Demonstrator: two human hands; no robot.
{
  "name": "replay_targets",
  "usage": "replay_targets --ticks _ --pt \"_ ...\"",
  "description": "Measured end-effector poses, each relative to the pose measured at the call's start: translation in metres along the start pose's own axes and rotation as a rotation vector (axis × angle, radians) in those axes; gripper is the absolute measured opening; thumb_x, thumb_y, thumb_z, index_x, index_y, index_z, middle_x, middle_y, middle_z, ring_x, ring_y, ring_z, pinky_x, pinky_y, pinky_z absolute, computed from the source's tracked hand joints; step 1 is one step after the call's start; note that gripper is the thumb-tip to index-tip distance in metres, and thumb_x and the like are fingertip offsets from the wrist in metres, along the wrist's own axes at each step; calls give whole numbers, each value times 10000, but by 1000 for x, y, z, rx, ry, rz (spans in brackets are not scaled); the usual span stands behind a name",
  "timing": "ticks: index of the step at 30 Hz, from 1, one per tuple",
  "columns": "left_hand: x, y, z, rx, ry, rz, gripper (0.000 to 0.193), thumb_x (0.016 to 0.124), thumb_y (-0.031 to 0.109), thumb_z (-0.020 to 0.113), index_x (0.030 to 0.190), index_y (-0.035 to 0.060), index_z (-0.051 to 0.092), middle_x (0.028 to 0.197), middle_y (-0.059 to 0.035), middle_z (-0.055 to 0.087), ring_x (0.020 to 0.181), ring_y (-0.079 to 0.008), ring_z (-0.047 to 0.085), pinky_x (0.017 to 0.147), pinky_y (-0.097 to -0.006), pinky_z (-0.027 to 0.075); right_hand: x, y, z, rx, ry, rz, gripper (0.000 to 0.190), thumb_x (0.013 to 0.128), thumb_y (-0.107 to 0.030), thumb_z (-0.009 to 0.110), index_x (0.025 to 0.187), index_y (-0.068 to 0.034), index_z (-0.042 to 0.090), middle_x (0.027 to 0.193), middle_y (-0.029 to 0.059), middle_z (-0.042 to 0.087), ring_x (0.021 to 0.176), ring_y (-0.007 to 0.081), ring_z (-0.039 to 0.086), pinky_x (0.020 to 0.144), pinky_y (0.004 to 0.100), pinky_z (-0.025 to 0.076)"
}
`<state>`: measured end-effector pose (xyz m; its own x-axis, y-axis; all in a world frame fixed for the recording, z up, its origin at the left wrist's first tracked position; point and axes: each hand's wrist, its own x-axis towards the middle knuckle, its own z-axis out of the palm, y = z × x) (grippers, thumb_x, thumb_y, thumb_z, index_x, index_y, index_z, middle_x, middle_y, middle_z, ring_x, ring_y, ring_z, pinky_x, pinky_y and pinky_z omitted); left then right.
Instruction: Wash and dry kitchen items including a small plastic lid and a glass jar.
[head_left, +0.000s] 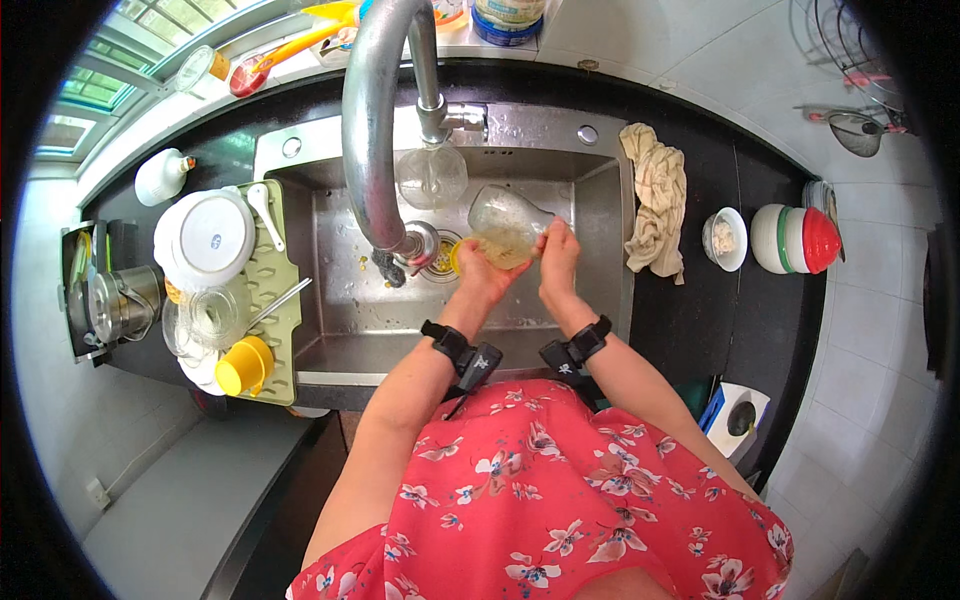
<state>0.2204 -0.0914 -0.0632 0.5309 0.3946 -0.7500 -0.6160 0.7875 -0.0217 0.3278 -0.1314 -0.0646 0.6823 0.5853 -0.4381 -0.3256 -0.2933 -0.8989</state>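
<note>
Over the stainless steel sink (375, 304), my left hand (484, 276) and my right hand (560, 255) hold a clear container (504, 210) between them. It is tilted, and its lower part by my fingers looks yellowish; I cannot tell whether that is contents or another thing. My right fingers grip its right edge. A small yellow edge (455, 255) shows by my left thumb, beside the drain (444, 262) with yellow bits in it. Under the tap base sits a clear round bowl (432, 178). A dark scouring pad (389, 268) lies left of the drain.
The curved metal faucet (367, 135) arches over the sink, its spout close to my left hand. To the left, a green drying rack (281, 330) carries white dishes (216, 238) and a yellow cup (244, 366). A beige cloth (655, 202) and a small bowl (724, 238) are at right.
</note>
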Motion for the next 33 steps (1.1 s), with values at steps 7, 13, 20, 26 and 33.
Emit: replay_targets --ticks 7,13,20,26,33 --pt "39 -23 -11 -37 123 10 517 949 378 287 1247 -22 426 1263 -190 512 1158 -339 521 996 -459 422 -14 1 -8 -784 -339 -627 206 880 -212 598 861 -17 533 813 185 598 786 386 574 700 466 430" --pt "34 -19 -18 81 191 112 517 984 369 235 1301 1 413 1274 -200 508 1153 -349 523 1022 -509 386 -39 -15 -31 -945 -355 -725 140 858 -149 613 846 -23 554 801 162 609 740 372 573 658 450 427" --pt "10 -3 -31 806 303 261 415 919 244 473 1286 51 463 1231 -201 532 1051 -368 569 942 -523 442 -22 -33 -48 -1139 -485 -785 163 835 -130 631 819 -25 508 774 154 566 756 357 556 690 442 412" --pt "-3 21 -83 2374 155 895 545 800 167 582 1311 32 449 1310 -236 457 1175 -391 475 979 -469 409 -19 -17 -51 -1281 -543 -863 156 812 -128 633 841 -31 515 842 147 579 803 337 572 717 421 431" --pt "23 34 -90 2705 75 1220 468 858 102 468 1317 16 440 1299 -207 475 1204 -366 451 1025 -456 346 -27 -26 -49 -1222 -651 -864 169 795 -96 635 926 -34 547 908 148 580 880 319 574 752 420 438"
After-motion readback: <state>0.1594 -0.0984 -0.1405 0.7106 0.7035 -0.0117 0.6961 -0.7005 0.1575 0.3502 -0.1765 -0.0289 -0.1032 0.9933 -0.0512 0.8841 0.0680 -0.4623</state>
